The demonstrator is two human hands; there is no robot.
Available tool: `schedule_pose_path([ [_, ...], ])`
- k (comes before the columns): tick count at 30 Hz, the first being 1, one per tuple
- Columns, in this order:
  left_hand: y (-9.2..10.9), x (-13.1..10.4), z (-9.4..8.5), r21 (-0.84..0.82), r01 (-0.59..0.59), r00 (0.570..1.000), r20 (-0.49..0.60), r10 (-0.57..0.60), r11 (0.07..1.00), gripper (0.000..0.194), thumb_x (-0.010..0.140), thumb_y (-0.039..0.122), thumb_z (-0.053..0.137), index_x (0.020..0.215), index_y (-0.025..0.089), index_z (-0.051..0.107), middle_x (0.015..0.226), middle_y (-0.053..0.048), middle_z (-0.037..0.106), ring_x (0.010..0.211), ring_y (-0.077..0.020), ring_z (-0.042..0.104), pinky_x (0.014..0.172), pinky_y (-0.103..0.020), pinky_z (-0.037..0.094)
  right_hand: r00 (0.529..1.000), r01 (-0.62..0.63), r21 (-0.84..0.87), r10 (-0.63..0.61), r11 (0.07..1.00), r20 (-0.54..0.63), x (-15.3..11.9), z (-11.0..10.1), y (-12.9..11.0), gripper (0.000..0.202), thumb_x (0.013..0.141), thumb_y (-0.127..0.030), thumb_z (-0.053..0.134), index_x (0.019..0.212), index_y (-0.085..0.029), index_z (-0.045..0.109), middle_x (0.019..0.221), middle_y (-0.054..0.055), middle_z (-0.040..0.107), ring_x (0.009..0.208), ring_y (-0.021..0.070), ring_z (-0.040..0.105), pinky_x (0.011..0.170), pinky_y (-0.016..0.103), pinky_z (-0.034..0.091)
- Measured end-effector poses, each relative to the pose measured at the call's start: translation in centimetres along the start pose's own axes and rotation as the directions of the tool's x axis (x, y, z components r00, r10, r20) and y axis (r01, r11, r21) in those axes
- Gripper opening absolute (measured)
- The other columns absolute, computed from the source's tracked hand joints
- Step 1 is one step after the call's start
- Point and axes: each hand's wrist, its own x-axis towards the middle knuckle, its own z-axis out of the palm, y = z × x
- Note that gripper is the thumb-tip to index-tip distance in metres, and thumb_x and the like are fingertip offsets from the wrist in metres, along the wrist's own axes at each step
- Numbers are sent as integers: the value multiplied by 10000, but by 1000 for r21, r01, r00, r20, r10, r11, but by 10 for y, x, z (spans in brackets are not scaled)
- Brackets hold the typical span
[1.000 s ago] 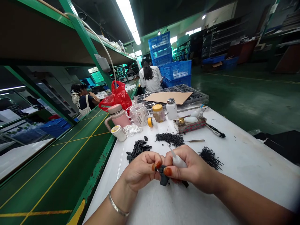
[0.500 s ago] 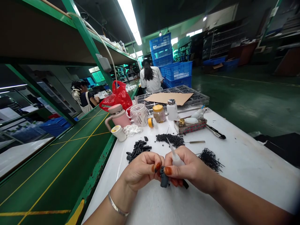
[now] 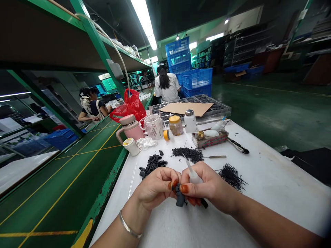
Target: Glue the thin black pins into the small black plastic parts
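Between my two hands, low over the white tabletop, is a small dark grey plastic part [image 3: 180,199]. My left hand [image 3: 158,186] pinches it from the left with thumb and fingertip. From the other side, my right hand [image 3: 207,186] grips the same part with its thumb and forefinger. A white squeeze bottle with a thin nozzle [image 3: 194,175] is also tucked in my right hand, nozzle pointing up and left. A black tip [image 3: 204,203] shows below the right fingers; I cannot make out what it belongs to. The fingertips hide much of the part.
Black plastic parts [image 3: 152,165], small black rings [image 3: 190,154] and thin black rods [image 3: 232,176] lie in piles beyond my hands. Behind stand a pink jug [image 3: 133,129], jars and a small tray [image 3: 213,139]. A green conveyor belt [image 3: 77,165] runs along the left.
My hands stay almost in place, both still on the grey part, which has shifted slightly left. The bottle nozzle tilts a little further left. At the left, a co-worker's arms have moved.
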Motion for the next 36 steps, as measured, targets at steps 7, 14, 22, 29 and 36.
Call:
schedule_pose_path([
  [7,1,0,-2,-99,-2,999,31,5,995,191,700,157,754,717,104,571,687,-41,620,575,-139,630,545,-234,532,998,47,-48,-49,998,-43,-2,-2,-4,333,703,-383,749,615,-106,586,502,5,552,440,75,449,425,188,318],
  [14,4,-1,-1,-171,-57,996,52,67,984,122,742,89,704,805,108,600,738,-39,628,627,-100,640,578,-164,539,991,95,-105,-104,990,-85,-6,-2,-8,344,719,-406,734,623,-112,583,488,-1,530,433,73,418,425,192,305],
  [22,4,-1,-2,-178,-107,994,-52,100,978,147,731,61,702,768,123,575,697,-25,617,534,-68,600,472,-110,507,992,84,-132,-96,988,-86,-6,0,-9,358,726,-426,721,627,-121,561,498,-5,525,451,76,422,438,197,318],
  [29,5,-2,1,-143,-99,994,-66,90,985,216,695,65,733,763,127,538,633,-15,612,476,-61,578,436,-88,473,992,101,-141,-111,985,-63,-6,-1,-6,340,741,-409,711,632,-125,557,500,-15,519,451,72,416,438,194,313],
  [36,1,0,-2,-99,-90,995,-61,84,991,197,698,80,729,711,122,537,604,-12,611,427,-67,566,399,-102,452,989,129,-165,-138,978,-45,-7,2,-8,350,744,-412,707,623,-127,543,511,-14,523,465,76,425,444,193,318],
])
